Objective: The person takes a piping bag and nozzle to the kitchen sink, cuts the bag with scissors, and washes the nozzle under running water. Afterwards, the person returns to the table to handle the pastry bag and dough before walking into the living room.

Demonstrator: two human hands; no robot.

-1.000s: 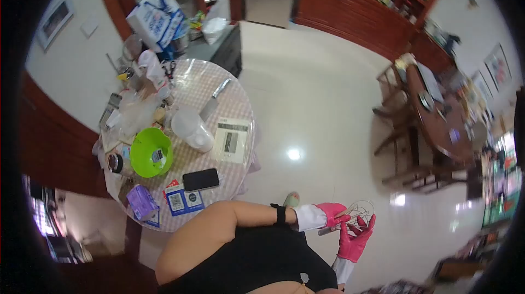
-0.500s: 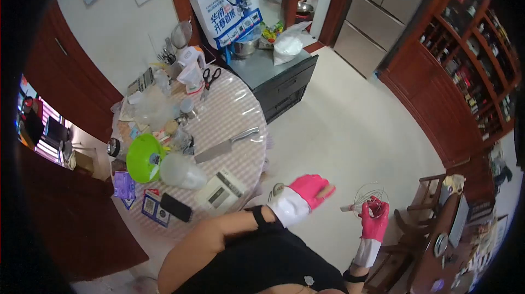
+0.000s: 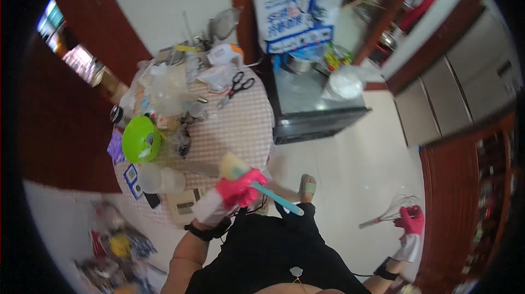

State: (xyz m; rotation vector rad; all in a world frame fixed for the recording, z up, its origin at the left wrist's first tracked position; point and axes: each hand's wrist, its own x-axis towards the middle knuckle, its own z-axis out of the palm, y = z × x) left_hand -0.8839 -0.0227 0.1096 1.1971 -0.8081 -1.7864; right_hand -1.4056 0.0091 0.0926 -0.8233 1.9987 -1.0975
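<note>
My left hand (image 3: 240, 189), in a pink and white glove, is closed around a spatula (image 3: 279, 200) with a teal handle and a pale, blurred head. It is over the right edge of the round table, close to a knife (image 3: 199, 167) that is partly hidden. Far out to the right, my gloved right hand (image 3: 410, 219) grips a wire whisk (image 3: 391, 212) by its wire end, its handle pointing left. Below the whisk is the pale floor.
On the checked tablecloth (image 3: 229, 124) lie scissors (image 3: 236, 89), a green bowl (image 3: 141, 140), a white container (image 3: 172, 180), a scale (image 3: 183, 206) and plastic bags. Behind stands a dark cabinet (image 3: 322, 124) bearing a shopping bag (image 3: 298, 15) and a metal pot (image 3: 299, 63). Wooden shelving (image 3: 465, 184) is at right.
The view has turned, with the refrigerator now further right. My left hand has come to the table edge, and the spatula now shows in it. My right hand has moved right with the whisk.
</note>
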